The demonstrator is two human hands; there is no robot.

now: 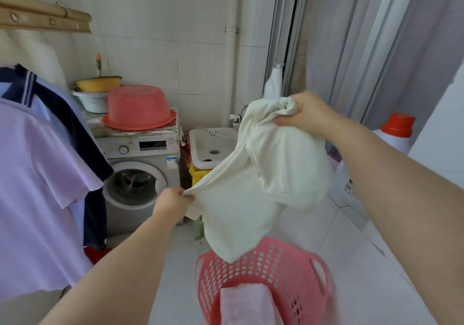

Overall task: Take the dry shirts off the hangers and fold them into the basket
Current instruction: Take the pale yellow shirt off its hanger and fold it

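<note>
Now both hands, left hand and right hand, clutch white shirt above basket.

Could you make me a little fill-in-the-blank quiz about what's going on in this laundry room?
1. Both hands, the left hand and right hand, grip a ____ shirt.
2. The laundry basket below is ____ in colour.
3. The upside-down red basin sits on the ____.

Missing words: white; pink; washing machine.

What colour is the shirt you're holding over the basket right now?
Plain cream-white shirt, no pattern, seen in the head view above the pink basket.
</note>
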